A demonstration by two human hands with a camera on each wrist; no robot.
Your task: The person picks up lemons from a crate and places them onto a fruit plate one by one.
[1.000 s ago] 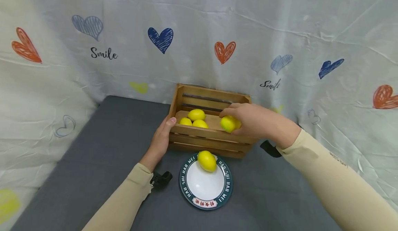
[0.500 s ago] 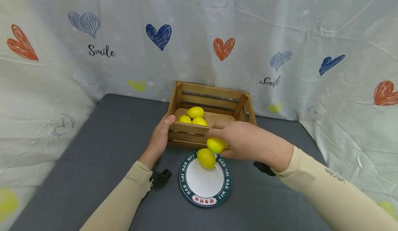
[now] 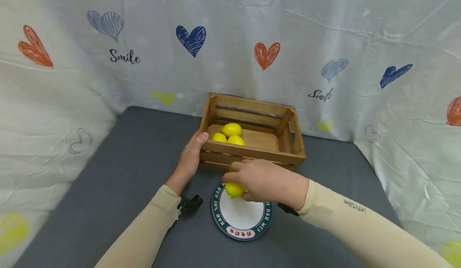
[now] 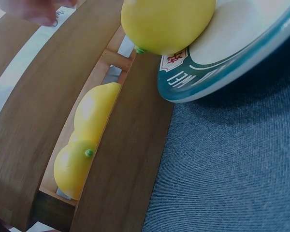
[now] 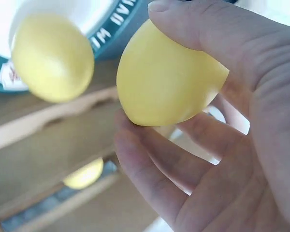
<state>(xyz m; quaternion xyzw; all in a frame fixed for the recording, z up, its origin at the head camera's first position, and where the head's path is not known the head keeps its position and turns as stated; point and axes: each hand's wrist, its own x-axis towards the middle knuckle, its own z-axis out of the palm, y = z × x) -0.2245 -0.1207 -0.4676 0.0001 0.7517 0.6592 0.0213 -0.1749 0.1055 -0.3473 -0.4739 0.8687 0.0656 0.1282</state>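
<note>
Right hand (image 3: 264,180) pinching an oval yellow lemon (image 5: 164,82) over the round green-rimmed white plate (image 3: 239,216), lower centre, left hand (image 3: 189,158) gripping the slatted wooden crate (image 3: 255,152), best lower it gently beside the resting yellow lemon (image 5: 53,58).

Heart-printed white cloth (image 3: 230,67) hangs behind a grey table (image 3: 108,164).

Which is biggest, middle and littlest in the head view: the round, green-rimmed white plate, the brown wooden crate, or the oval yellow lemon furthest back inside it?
1. Wooden crate
2. White plate, partly covered
3. Back lemon
</note>
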